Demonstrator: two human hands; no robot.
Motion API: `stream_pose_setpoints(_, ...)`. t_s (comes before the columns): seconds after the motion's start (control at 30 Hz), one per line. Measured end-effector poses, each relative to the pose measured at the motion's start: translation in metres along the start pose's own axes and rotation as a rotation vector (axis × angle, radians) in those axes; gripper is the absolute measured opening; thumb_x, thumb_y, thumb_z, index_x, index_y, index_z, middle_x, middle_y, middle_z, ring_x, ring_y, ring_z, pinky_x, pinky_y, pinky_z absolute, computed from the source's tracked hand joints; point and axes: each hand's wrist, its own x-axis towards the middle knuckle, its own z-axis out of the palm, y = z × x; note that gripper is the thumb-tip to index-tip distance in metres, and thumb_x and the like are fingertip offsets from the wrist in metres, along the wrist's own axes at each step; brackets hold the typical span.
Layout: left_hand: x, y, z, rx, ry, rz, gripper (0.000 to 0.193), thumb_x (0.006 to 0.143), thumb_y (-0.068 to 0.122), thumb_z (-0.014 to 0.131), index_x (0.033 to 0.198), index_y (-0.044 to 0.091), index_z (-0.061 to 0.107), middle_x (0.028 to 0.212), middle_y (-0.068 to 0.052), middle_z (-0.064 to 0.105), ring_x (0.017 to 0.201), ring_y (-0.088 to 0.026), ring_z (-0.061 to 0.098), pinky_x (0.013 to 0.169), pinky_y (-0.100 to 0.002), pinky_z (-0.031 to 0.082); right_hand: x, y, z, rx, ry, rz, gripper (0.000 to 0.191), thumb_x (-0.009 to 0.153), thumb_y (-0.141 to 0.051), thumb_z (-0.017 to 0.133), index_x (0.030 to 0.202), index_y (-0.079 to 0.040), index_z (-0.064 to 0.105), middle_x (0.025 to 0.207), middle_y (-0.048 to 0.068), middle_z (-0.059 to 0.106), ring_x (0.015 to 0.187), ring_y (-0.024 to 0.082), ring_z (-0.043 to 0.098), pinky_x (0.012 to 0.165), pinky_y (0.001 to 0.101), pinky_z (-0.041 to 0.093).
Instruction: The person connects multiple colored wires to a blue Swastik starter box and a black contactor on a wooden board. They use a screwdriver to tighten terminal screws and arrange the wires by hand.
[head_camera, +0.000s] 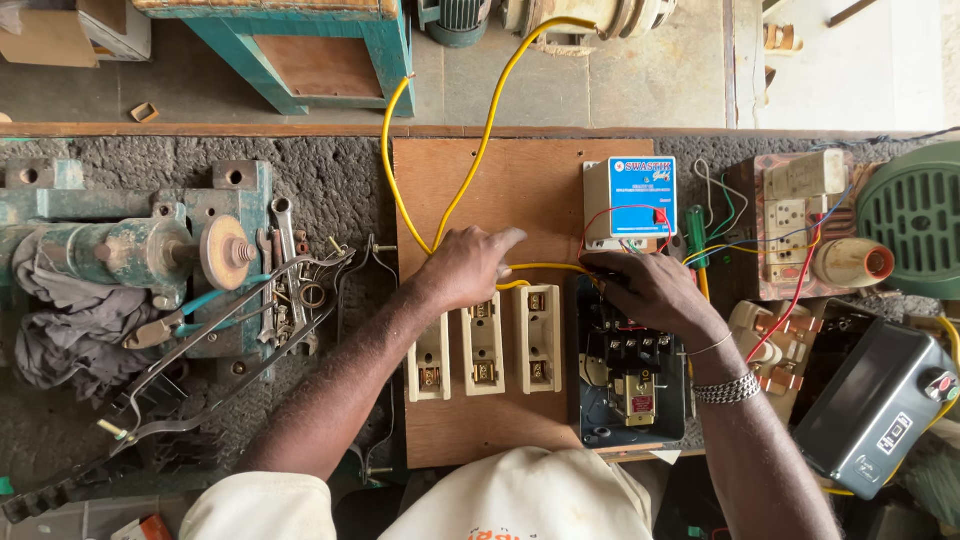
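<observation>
A rough grey tabletop (340, 190) carries a brown wooden board (520, 180), laid flat so parts can be mounted on it. On the board sit an open dark switch box (630, 400), a blue and white box (630, 195) above it, and three cream fuse holders (483, 345) in a row. A yellow wire (470, 170) loops in from beyond the tabletop and runs across the board toward the switch box. The left hand (465, 265) lies flat with fingers spread on the wire, pinning it down. The right hand (650, 285) curls narrow at the box's top edge, seemingly pinching the wire's end, though the fingertips are hidden.
</observation>
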Motion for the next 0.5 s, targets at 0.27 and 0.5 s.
stream_pose_setpoints(0.27, -0.004, -0.005, -0.006, -0.029, 0.08, 0.134, 0.053, 0.078, 0.026, 0.086, 0.127, 0.014, 0.068, 0.111, -0.01, 0.076, 0.104, -0.027, 0.072, 0.095, -0.043, 0.056, -0.005, 0.003, 0.002, 0.017, 0.045, -0.076, 0.044, 0.088, -0.029, 0.065, 0.131, -0.023, 0.067, 0.108, 0.011, 0.076, 0.097, 0.033, 0.072, 0.08, 0.0463, 0.054)
stream_pose_setpoints(0.5, 0.032, 0.002, 0.002, 0.387, -0.082, 0.24, 0.036, 0.078, 0.018, 0.084, 0.112, 0.012, 0.073, 0.102, -0.008, 0.076, 0.092, -0.026, 0.074, 0.084, -0.041, 0.062, -0.008, 0.003, -0.003, 0.076, 0.003, -0.049, 0.049, 0.081, -0.021, 0.063, 0.131, -0.023, 0.067, 0.107, 0.01, 0.077, 0.097, 0.031, 0.073, 0.082, 0.0447, 0.056)
